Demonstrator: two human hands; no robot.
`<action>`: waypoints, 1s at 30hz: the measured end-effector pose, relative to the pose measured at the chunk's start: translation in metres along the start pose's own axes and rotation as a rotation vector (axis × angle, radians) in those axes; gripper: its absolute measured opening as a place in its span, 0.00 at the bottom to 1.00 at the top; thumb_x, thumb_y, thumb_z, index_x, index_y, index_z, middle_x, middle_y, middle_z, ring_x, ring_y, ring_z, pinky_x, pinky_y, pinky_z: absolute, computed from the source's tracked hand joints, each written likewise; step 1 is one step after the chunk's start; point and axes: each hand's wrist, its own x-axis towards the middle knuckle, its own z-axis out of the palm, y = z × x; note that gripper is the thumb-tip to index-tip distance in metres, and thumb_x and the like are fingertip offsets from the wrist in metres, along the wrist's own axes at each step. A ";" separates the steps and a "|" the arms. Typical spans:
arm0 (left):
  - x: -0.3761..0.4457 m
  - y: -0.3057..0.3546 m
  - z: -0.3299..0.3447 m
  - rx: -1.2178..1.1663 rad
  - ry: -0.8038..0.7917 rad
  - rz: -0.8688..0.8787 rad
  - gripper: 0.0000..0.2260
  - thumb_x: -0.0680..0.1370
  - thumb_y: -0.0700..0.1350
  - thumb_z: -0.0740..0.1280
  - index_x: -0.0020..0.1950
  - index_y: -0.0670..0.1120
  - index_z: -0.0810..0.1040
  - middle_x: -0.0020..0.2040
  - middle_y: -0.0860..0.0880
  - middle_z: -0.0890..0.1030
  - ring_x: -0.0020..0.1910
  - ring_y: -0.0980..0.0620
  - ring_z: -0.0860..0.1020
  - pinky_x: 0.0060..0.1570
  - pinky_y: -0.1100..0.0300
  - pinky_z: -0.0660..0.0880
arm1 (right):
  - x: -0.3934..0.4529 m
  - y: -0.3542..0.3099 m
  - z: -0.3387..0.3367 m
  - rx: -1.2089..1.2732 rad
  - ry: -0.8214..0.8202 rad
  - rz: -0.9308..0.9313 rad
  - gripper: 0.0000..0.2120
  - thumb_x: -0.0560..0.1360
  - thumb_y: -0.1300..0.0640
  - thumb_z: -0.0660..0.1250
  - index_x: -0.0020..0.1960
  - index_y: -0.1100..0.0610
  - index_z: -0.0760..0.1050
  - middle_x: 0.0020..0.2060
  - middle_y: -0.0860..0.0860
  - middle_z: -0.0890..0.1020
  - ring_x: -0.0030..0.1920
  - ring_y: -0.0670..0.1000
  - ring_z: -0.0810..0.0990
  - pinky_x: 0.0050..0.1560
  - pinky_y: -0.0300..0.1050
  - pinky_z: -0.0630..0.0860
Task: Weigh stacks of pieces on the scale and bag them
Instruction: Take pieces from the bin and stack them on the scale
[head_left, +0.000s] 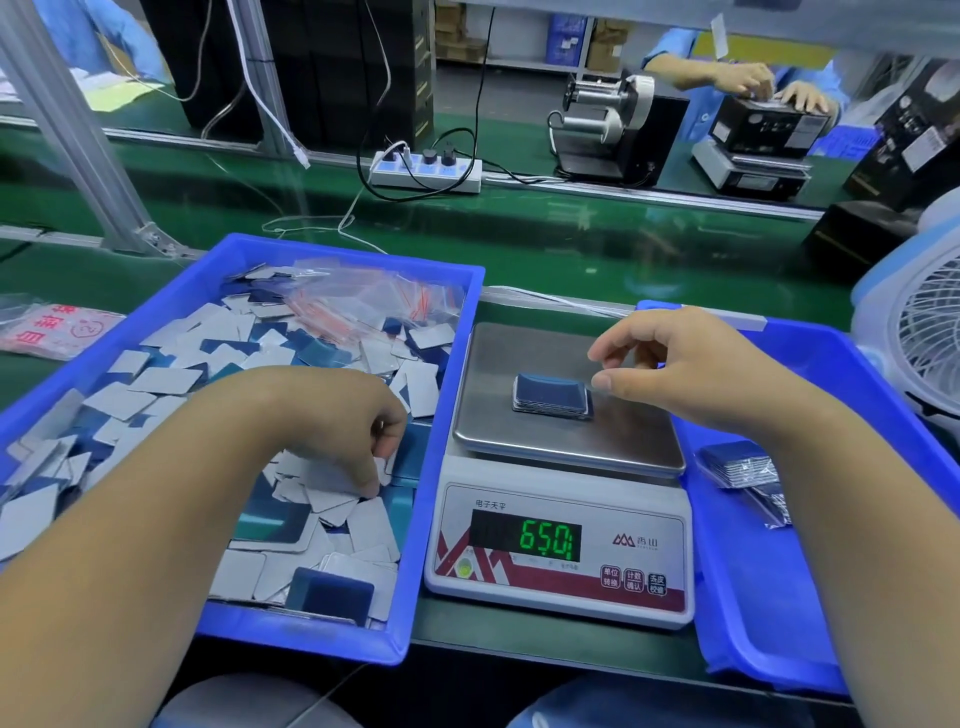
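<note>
A small stack of dark blue pieces (551, 397) lies on the steel pan of the white scale (561, 566), whose green display reads about 650. My right hand (680, 364) hovers just right of the stack, thumb and fingers spread and relaxed, touching nothing. My left hand (337, 421) reaches into the left blue bin (447, 415) and its curled fingers pinch loose white and blue pieces (332, 493). Empty clear zip bags (363, 301) lie at the back of that bin. A bagged stack (740, 462) rests in the right blue bin (753, 571).
A white fan (919, 332) stands at the far right. Behind the bins runs a green conveyor (571, 234) with a power strip (426, 169). Across it another person's hands (779, 88) work on a black box beside a label dispenser (613, 130). A printed bag (52, 330) lies left.
</note>
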 end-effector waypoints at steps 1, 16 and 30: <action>0.001 -0.002 -0.001 -0.024 0.029 0.020 0.12 0.67 0.48 0.80 0.38 0.52 0.77 0.34 0.57 0.77 0.33 0.56 0.72 0.35 0.61 0.70 | 0.000 0.000 0.000 -0.001 0.001 -0.002 0.07 0.68 0.46 0.75 0.45 0.43 0.81 0.37 0.38 0.80 0.34 0.42 0.75 0.39 0.38 0.73; 0.006 0.085 -0.039 -0.860 0.468 0.488 0.14 0.69 0.43 0.79 0.50 0.54 0.81 0.36 0.53 0.85 0.33 0.56 0.80 0.35 0.65 0.75 | -0.002 -0.015 0.004 0.363 0.038 -0.025 0.06 0.71 0.48 0.72 0.46 0.48 0.82 0.31 0.41 0.78 0.31 0.43 0.72 0.31 0.34 0.68; 0.021 0.094 -0.033 -0.798 0.555 0.497 0.14 0.70 0.46 0.79 0.49 0.52 0.76 0.43 0.53 0.82 0.33 0.54 0.77 0.38 0.63 0.76 | -0.004 -0.028 0.011 0.687 0.064 0.020 0.08 0.75 0.67 0.70 0.46 0.56 0.84 0.35 0.58 0.81 0.27 0.51 0.78 0.28 0.42 0.76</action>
